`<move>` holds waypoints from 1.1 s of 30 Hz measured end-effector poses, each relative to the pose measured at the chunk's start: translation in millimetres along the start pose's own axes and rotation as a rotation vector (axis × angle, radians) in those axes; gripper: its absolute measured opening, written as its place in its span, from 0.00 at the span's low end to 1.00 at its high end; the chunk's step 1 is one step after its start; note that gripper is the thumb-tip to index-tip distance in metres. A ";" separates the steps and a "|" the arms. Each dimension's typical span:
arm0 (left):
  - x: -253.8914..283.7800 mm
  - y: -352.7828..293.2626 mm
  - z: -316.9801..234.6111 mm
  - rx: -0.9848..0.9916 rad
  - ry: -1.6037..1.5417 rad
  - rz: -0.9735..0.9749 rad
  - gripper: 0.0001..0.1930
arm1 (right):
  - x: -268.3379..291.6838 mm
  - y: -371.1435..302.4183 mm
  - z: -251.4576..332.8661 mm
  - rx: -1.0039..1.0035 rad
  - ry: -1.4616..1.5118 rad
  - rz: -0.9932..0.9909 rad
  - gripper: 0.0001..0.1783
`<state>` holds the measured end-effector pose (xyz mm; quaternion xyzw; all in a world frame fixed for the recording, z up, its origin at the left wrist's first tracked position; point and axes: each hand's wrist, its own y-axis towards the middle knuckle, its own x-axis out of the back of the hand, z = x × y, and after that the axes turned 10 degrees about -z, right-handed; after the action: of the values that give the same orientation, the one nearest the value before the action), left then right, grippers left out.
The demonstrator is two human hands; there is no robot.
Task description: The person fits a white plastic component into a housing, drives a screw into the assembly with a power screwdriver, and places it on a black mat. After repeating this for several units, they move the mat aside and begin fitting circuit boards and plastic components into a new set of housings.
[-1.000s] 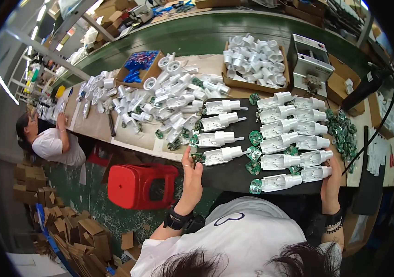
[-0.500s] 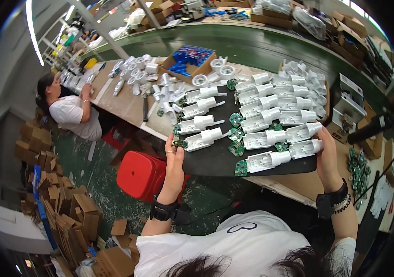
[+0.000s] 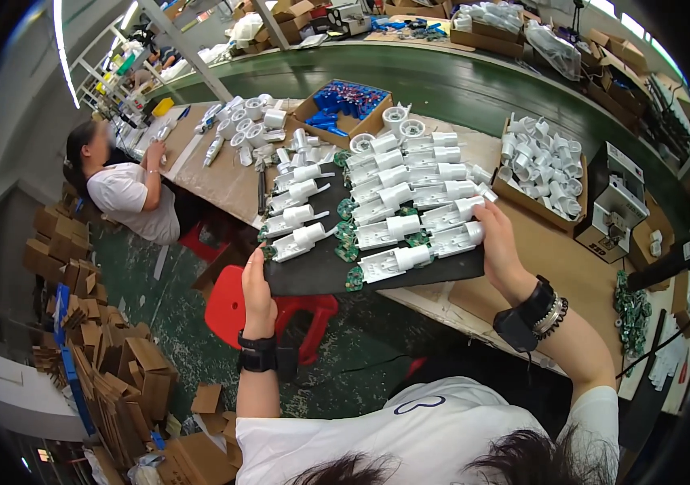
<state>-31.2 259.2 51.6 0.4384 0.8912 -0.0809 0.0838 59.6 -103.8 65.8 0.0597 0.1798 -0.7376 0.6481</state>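
Between my hands is a flat black board (image 3: 304, 279), gripped at its two sides. My left hand (image 3: 257, 283) closes on its left edge, and my right hand (image 3: 500, 246) on its right edge, fingers against the end housings. Rows of white plastic housings (image 3: 393, 230) with round collars lie across the board. Small green circuit boards (image 3: 347, 242) are attached at the left ends of several housings. The left group stands apart from the right group, with bare black surface between them. The fingers under the board are hidden.
On the workbench (image 3: 474, 339) stand a carton of white plastic parts (image 3: 579, 212) and a carton of blue parts (image 3: 377, 121). Loose white cups (image 3: 252, 121) lie farther left. A red stool (image 3: 227, 307) is below. Another person (image 3: 130, 190) sits at the far left. Green circuit boards (image 3: 632, 311) hang at right.
Both hands have carried the board with its housings to the left and slightly farther away. The carton of white parts at the right, partly hidden before, now shows fully.
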 end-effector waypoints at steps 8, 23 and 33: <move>43.5 71.5 3.0 -0.160 0.183 -0.050 0.18 | -56.9 3.4 -33.0 -0.023 0.079 0.032 0.15; 87.3 271.8 -47.1 -0.104 0.500 -0.077 0.14 | -171.0 15.6 -72.6 -0.014 -0.248 -0.025 0.20; 36.5 279.1 -45.1 -0.023 -0.209 -0.263 0.07 | -212.6 12.5 -44.8 -0.327 0.222 0.252 0.14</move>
<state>165.3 465.2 67.7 0.3063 0.9281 -0.1261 0.1697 97.9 109.1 90.2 0.0565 0.3584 -0.6008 0.7124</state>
